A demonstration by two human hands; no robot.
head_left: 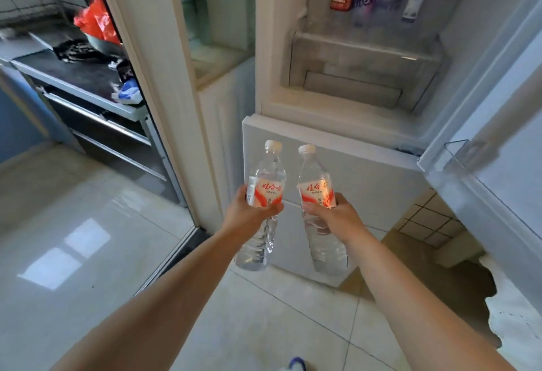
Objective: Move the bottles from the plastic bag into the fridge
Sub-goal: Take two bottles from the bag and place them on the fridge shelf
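Clear bottles [265,191] [318,194] gripped in both hands' fingers [271,209] [315,211].

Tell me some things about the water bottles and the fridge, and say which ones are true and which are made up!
1. Each hand holds one water bottle. True: the left hand grips the left bottle and the right hand grips the right bottle.
2. The bottles have blue caps. False: both caps are white.
3. The fridge door is open. True.
4. Both bottles already stand inside the fridge. False: they are held in front of it, below the open compartment.
5. The fridge shelf is totally bare above. False: cartons and packets sit at the top.
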